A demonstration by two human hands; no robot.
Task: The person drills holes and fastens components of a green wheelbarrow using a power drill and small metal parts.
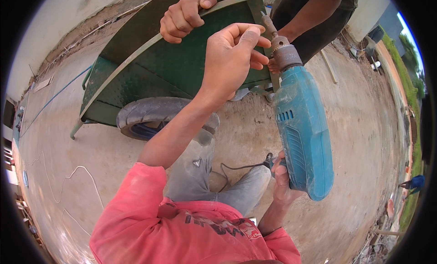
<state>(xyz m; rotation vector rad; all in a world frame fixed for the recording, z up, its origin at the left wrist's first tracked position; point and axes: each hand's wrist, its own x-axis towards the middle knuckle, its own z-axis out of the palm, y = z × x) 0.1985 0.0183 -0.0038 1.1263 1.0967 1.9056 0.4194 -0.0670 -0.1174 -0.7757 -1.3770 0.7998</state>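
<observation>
A teal power drill (302, 127) points away from me, its keyed chuck (286, 52) and bit (269, 25) at the far end. My right hand (283, 182) is closed round its handle, partly hidden behind the body. Beside the bit, my left hand (230, 59) has thumb and forefinger pinched together, the other fingers loosely bent; whatever the pinch holds is too small to make out. Beyond stands a green metal cart body (150, 77) with a pale rim. Another person's hand (184, 19) grips that rim, and this person's other arm (314, 16) reaches down behind the chuck.
A black rubber tyre (154, 109) stands against the cart, close to my knee. The drill's black cord (225, 166) runs between my legs. A pale wire (68, 177) and a blue hose (54, 95) lie on the concrete floor (364, 141) to the left. Another person (414, 184) is far right.
</observation>
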